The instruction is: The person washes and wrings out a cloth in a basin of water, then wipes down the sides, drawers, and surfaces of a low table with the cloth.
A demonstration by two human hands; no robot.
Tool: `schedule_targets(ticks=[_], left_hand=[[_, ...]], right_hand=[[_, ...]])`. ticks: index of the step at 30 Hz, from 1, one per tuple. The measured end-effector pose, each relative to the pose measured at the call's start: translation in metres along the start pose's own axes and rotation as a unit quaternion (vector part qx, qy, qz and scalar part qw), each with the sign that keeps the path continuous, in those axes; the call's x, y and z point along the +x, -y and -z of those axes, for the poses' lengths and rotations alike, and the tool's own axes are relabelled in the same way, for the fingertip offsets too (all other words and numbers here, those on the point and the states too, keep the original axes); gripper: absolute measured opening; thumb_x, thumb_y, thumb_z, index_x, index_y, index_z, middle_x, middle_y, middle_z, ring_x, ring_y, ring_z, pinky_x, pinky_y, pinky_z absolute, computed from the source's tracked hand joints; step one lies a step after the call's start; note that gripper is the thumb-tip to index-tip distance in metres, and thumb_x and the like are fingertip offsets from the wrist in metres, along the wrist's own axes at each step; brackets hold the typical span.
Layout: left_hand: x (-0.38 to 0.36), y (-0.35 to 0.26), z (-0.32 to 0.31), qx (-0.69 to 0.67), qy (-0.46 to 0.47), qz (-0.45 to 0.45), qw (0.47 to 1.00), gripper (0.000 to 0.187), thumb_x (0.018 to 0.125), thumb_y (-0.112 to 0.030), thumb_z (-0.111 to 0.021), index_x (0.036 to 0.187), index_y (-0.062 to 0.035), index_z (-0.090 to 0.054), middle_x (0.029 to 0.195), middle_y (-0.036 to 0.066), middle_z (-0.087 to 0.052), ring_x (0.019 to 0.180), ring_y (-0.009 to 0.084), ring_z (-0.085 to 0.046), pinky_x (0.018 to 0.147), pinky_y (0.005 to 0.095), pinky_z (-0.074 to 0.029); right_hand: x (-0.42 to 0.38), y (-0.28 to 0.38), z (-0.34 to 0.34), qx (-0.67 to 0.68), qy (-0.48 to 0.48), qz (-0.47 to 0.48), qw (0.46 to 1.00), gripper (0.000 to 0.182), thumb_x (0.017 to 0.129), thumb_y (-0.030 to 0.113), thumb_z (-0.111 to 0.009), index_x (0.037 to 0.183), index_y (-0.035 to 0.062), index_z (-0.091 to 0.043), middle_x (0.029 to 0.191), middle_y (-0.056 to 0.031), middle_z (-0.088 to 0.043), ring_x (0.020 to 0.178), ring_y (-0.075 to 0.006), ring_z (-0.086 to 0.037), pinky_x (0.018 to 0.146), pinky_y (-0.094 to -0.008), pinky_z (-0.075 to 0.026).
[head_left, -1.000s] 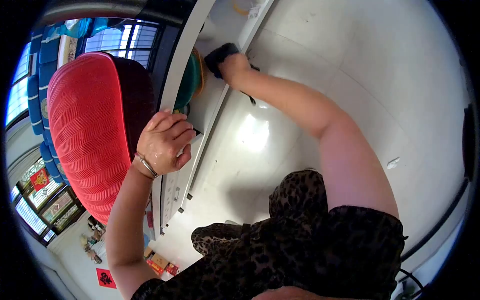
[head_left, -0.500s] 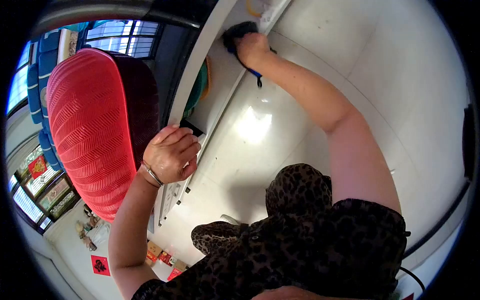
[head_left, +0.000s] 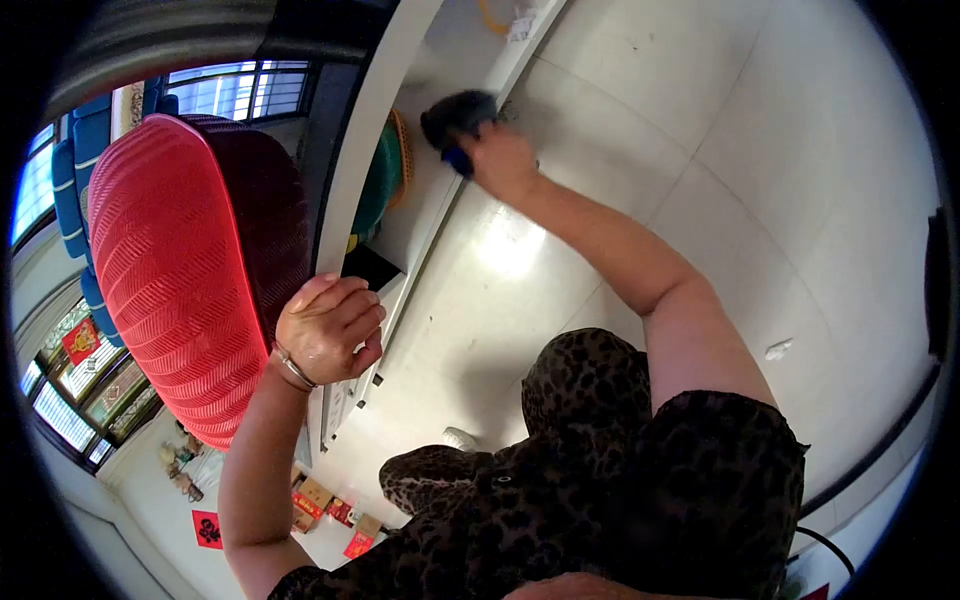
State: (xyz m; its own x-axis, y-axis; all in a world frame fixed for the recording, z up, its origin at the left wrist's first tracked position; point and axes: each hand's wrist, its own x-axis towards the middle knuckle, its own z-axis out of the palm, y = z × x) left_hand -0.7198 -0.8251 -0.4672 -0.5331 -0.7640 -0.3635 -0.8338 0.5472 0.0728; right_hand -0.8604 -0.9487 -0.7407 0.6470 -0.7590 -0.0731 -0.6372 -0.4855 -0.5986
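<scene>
While the right hand point(head_left: 503, 162) gripped a dark cloth point(head_left: 455, 118) at the white shelf point(head_left: 425, 205), upper centre, a wide sweep could have caught the nearby green basin point(head_left: 374, 185). Left hand point(head_left: 330, 328) sat half-curled by the tabletop edge point(head_left: 366, 130); couldn't tell if it held on. Glossy tiled floor point(head_left: 620, 120) filled the right; red cover point(head_left: 180, 285) and barred window point(head_left: 235, 92) stood left.

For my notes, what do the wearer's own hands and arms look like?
The left hand and right hand are ungloved. A slim, silvery bangle circles the left wrist. The short sleeves are dark with a leopard-like print; both forearms are uncovered.
</scene>
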Motion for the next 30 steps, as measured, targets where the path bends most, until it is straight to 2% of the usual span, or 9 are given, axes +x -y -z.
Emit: schedule_targets(ticks=[2, 5, 9, 12, 13, 16, 22, 25, 30], left_hand=[[0.002, -0.001, 0.004, -0.001, -0.007, -0.003, 1.000, 0.020, 0.061, -0.017, -0.066, 0.081, -0.0137, -0.070, 0.090, -0.001, -0.068, 0.096, 0.0171, -0.062, 0.096, 0.0368, -0.038], [0.004, -0.002, 0.005, -0.002, -0.013, -0.004, 1.000, 0.020, 0.061, -0.017, -0.066, 0.080, -0.0134, -0.069, 0.090, -0.001, -0.068, 0.095, 0.0173, -0.062, 0.096, 0.0371, -0.038], [0.002, -0.003, 0.002, -0.010, -0.024, -0.002, 1.000, 0.019, 0.059, -0.016, -0.066, 0.078, -0.0134, -0.069, 0.089, -0.001, -0.068, 0.095, 0.0185, -0.062, 0.096, 0.0400, -0.037], [0.002, -0.003, 0.003, -0.011, -0.029, -0.007, 1.000, 0.021, 0.058, -0.018, -0.066, 0.078, -0.0131, -0.069, 0.089, 0.000, -0.068, 0.095, 0.0192, -0.062, 0.095, 0.0414, -0.037], [0.002, -0.003, 0.004, -0.007, -0.024, -0.007, 1.000, 0.021, 0.057, -0.018, -0.066, 0.078, -0.0130, -0.069, 0.088, 0.000, -0.068, 0.095, 0.0194, -0.062, 0.095, 0.0416, -0.038], [0.002, -0.004, 0.002, -0.007, -0.027, -0.014, 1.000, 0.022, 0.056, -0.019, -0.065, 0.077, -0.0128, -0.068, 0.087, 0.000, -0.068, 0.094, 0.0200, -0.062, 0.093, 0.0417, -0.038], [0.009, -0.006, 0.009, -0.014, -0.043, -0.026, 0.999, 0.022, 0.056, -0.019, -0.065, 0.076, -0.0122, -0.068, 0.086, 0.001, -0.068, 0.092, 0.0210, -0.063, 0.091, 0.0401, -0.040], [0.008, -0.008, 0.009, -0.009, -0.042, -0.023, 0.999, 0.017, 0.058, -0.019, -0.066, 0.074, -0.0136, -0.069, 0.084, -0.001, -0.068, 0.092, 0.0175, -0.062, 0.095, 0.0371, -0.038], [0.010, -0.010, 0.012, -0.007, -0.038, -0.023, 0.999, 0.014, 0.059, -0.018, -0.066, 0.072, -0.0150, -0.069, 0.082, -0.002, -0.068, 0.091, 0.0149, -0.062, 0.096, 0.0346, -0.037]], right_hand=[[0.003, -0.015, 0.016, 0.006, -0.062, -0.032, 0.998, 0.065, 0.074, 0.015, -0.070, 0.135, 0.0276, -0.048, 0.104, -0.0150, -0.056, 0.093, -0.0278, -0.060, 0.069, -0.0396, -0.053], [-0.002, -0.020, 0.011, 0.099, -0.126, -0.082, 0.984, 0.081, 0.067, 0.008, -0.075, 0.138, 0.0288, -0.042, 0.109, -0.0166, -0.052, 0.099, -0.0333, -0.057, 0.076, -0.0421, -0.053], [-0.030, 0.021, -0.038, 0.240, -0.213, -0.128, 0.938, 0.077, 0.070, 0.003, -0.070, 0.138, 0.0283, -0.044, 0.114, -0.0179, -0.051, 0.100, -0.0400, -0.054, 0.085, -0.0460, -0.047], [-0.068, 0.071, -0.104, 0.244, -0.122, -0.053, 0.961, 0.074, 0.073, 0.007, -0.069, 0.138, 0.0319, -0.042, 0.128, -0.0219, -0.041, 0.115, -0.0388, -0.049, 0.092, -0.0437, -0.049], [-0.078, 0.082, -0.104, 0.259, -0.058, -0.056, 0.962, 0.077, 0.073, 0.009, -0.070, 0.140, 0.0319, -0.039, 0.128, -0.0222, -0.041, 0.117, -0.0390, -0.047, 0.092, -0.0437, -0.049], [-0.071, 0.067, -0.081, 0.253, -0.034, -0.078, 0.964, 0.075, 0.072, 0.010, -0.071, 0.139, 0.0283, -0.042, 0.127, -0.0210, -0.043, 0.114, -0.0388, -0.049, 0.089, -0.0444, -0.049], [-0.011, -0.009, -0.020, 0.301, -0.240, -0.169, 0.907, 0.069, 0.077, 0.011, -0.069, 0.137, 0.0321, -0.044, 0.116, -0.0160, -0.047, 0.107, -0.0355, -0.052, 0.084, -0.0430, -0.048], [-0.004, -0.024, -0.012, 0.317, -0.239, -0.181, 0.900, 0.063, 0.078, 0.014, -0.069, 0.135, 0.0273, -0.046, 0.114, -0.0153, -0.052, 0.106, -0.0339, -0.054, 0.086, -0.0410, -0.048], [-0.010, -0.038, -0.006, 0.414, -0.362, -0.260, 0.794, 0.049, 0.080, 0.017, -0.067, 0.127, 0.0117, -0.054, 0.111, -0.0171, -0.061, 0.106, -0.0336, -0.057, 0.089, -0.0382, -0.046]])
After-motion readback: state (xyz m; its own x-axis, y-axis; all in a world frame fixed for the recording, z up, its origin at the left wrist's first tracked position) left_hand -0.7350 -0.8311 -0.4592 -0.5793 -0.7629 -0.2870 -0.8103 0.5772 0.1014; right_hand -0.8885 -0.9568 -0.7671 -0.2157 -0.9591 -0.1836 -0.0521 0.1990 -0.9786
